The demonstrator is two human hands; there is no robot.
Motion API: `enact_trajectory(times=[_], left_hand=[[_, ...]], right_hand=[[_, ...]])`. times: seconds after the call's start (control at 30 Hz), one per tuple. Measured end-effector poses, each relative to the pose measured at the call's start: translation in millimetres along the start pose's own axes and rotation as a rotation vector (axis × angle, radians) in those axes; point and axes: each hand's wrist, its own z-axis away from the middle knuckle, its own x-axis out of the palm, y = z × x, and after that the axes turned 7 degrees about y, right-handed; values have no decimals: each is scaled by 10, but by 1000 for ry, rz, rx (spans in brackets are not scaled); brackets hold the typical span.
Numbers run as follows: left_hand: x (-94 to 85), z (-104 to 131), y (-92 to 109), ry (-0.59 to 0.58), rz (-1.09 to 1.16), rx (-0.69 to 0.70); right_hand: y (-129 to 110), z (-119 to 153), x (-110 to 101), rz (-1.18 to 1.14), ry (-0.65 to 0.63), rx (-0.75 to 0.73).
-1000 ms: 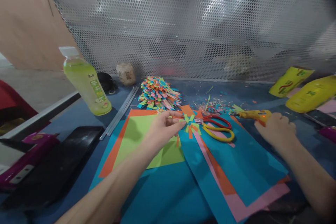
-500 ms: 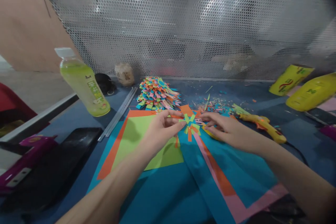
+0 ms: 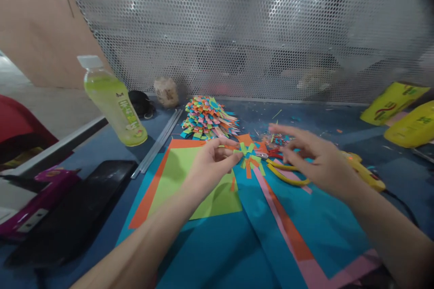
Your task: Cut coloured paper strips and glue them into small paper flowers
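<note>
Between the thumb and fingers of my left hand [image 3: 212, 160] is the edge of a small paper flower [image 3: 250, 157] with green, orange and blue strips. My right hand [image 3: 313, 158] is raised to the right of it, fingers apart, holding nothing that I can see. Yellow-handled scissors [image 3: 288, 179] lie below the right hand. Under my left forearm a green paper sheet [image 3: 217, 203] rests over orange and blue sheets [image 3: 210, 244]. A pile of fringed, multicoloured paper pieces [image 3: 206, 119] sits behind my left hand.
A bottle of green drink [image 3: 115, 104] and clear glue sticks [image 3: 158, 142] stand and lie at left, near a black phone [image 3: 74, 207] and a purple tool [image 3: 34, 198]. A yellow glue gun [image 3: 369, 176] and yellow bottles [image 3: 410, 117] are at right. Paper scraps [image 3: 281, 137] litter the back.
My right hand has moved away from the paper flower, to the right and up, uncovering the scissors. The left hand stays at the flower. The view has shifted slightly.
</note>
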Motion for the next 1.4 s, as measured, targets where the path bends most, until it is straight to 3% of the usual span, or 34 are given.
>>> enact_trajectory(times=[0.07,0.17,0.27,0.4,0.63,0.8,0.97,1.13,1.4], left_hand=[[-1,-5,-1,9,-9,8],[-1,-7,-16,7,-38,19],[6,2,-35,-19,-66,23],[21,24,-39,-102,-66,38],[69,87,-18,-152,-183,94],[72,140,19,-171,-196,102],[42,191,28,-279,-200,118],[109,205,10,-236,-251,147],[114,194,30,-271,-314,227]], right_hand=[[32,-4,56,120,-190,55],[43,27,109,-44,-476,166],[43,52,155,-371,-539,269],[85,63,250,-721,-532,377],[157,169,425,-955,-401,470],[156,198,405,-989,-307,539],[130,188,328,-1011,-234,550],[107,178,326,-964,-139,524],[49,187,290,-754,-150,426]])
